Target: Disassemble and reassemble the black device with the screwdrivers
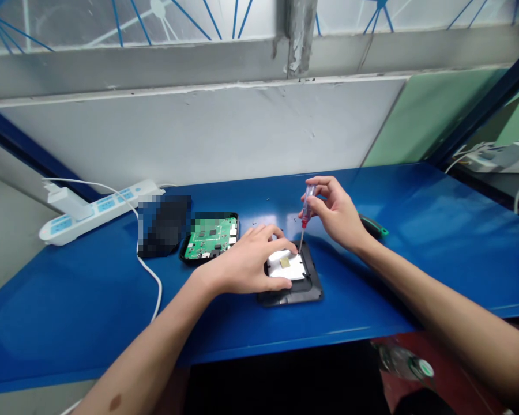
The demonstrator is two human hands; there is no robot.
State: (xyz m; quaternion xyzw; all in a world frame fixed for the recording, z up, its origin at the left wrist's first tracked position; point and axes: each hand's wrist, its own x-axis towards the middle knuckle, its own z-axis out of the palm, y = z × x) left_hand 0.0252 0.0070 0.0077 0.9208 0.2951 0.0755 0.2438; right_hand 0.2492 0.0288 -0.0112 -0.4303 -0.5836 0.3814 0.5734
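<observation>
My right hand (335,210) is closed around the clear handle of a screwdriver (309,202). The screwdriver stands nearly upright, its tip at the upper right corner of a white metal plate (296,271) with a small tan square pad on it. This plate lies inside a black plastic cover (315,291) on the table. My left hand (253,259) grips the cover from the left, thumb and index finger spread at the plate's near and far edges. Its other fingers are partly hidden. Whether the tip sits in a screw is too small to tell.
Left of my hands lies a green circuit board (210,239) in a black case. Beside it are a dark, partly pixelated object (166,230) and a white power strip (104,207) with a white cable (153,274). A green-black handle (374,226) lies behind my right wrist on the blue table (350,323).
</observation>
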